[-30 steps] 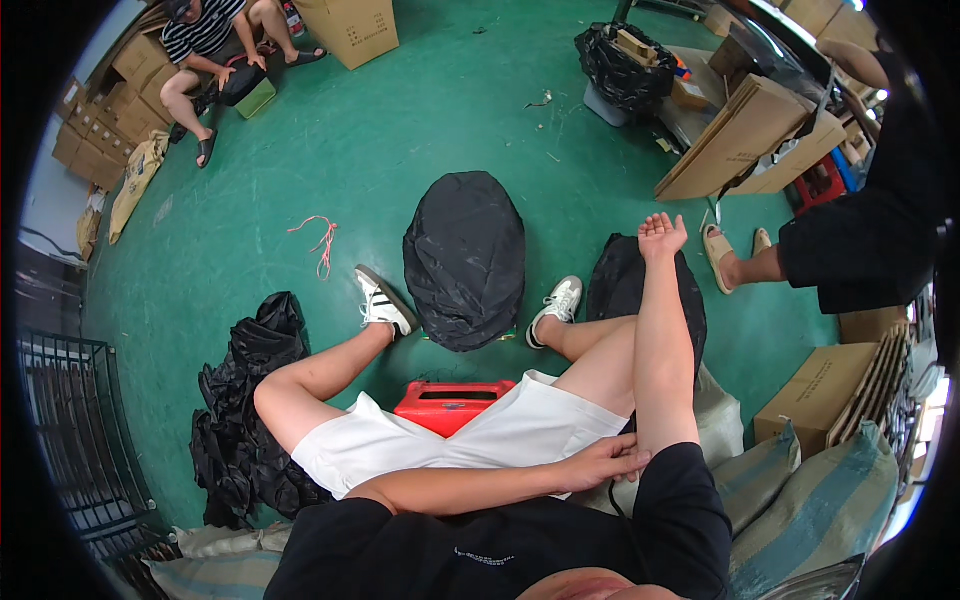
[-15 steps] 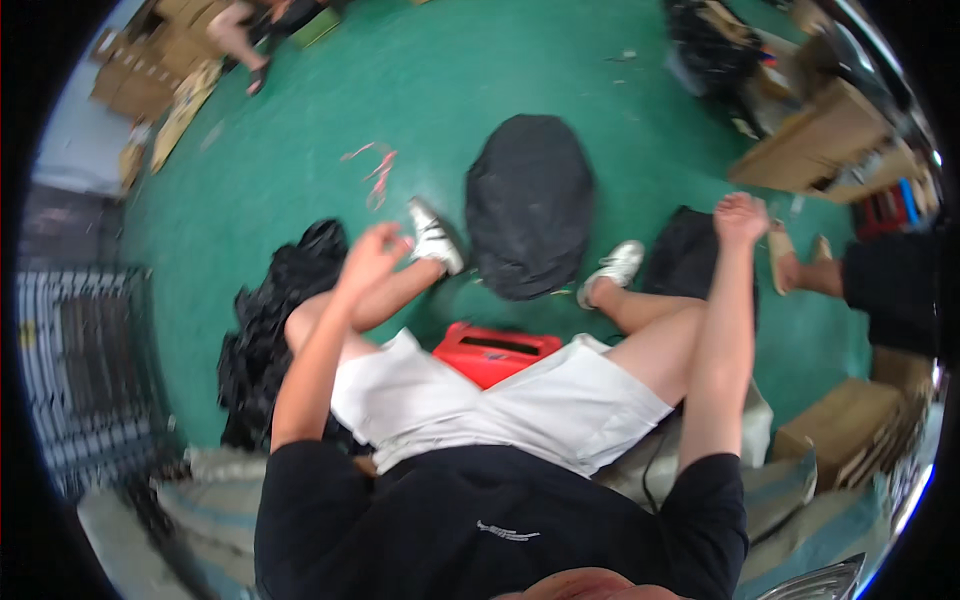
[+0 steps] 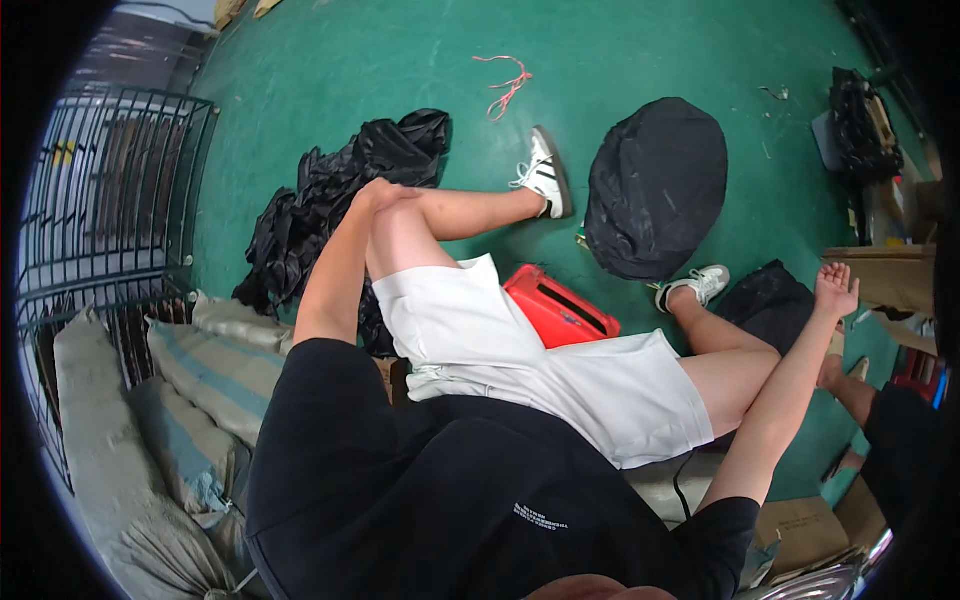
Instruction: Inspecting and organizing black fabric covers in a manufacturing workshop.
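Two forearms (image 3: 336,268) wide apart: left hand (image 3: 385,193) over knee (image 3: 402,228), finger spread unclear; right hand (image 3: 838,293) palm up, fingers loosely parted, near black bag (image 3: 768,303). Black bundle (image 3: 657,190) between shoes (image 3: 543,176); green floor (image 3: 400,60) beyond, metal rack (image 3: 112,190) far left.

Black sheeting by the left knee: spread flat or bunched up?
Bunched up: the black sheeting lies in a heap of deep folds and creases on the green floor, near the left hand.
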Tool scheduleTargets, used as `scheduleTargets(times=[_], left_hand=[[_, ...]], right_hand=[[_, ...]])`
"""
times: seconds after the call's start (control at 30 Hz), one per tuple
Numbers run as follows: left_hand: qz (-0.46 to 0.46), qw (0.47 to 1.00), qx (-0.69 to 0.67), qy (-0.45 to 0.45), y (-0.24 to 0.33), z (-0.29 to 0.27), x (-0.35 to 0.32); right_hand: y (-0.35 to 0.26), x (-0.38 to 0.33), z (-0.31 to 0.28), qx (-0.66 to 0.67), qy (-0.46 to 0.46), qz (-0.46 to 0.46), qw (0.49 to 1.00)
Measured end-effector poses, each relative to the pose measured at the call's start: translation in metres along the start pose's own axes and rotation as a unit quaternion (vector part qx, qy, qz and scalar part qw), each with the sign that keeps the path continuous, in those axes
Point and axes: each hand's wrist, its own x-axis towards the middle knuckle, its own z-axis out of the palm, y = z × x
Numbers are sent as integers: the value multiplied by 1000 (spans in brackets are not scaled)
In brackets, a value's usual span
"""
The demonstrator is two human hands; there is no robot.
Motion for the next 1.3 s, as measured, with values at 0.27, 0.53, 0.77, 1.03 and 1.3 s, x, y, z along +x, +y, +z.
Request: scheduleTargets(times=[0.27, 0.53, 0.77, 1.03, 1.3], left_hand=[[-56, 996, 70, -27, 20, -3, -10], [-66, 985, 152, -55, 52, 2, -25], [-76, 970, 207, -98, 65, -4, -27], [-53, 967, 246, -40, 73, -5, -52], [-56, 962, 257, -78, 91, -12, -71]], right_hand=[[4, 6, 13, -38, -29, 8, 999], [-7, 8, -3, -41, -16, 4, 999], [-2, 18, -16, -47, -3, 11, 999], [-16, 41, -36, -63, -121, 91, 987], [-6, 18, -16, -78, -29, 43, 996]])
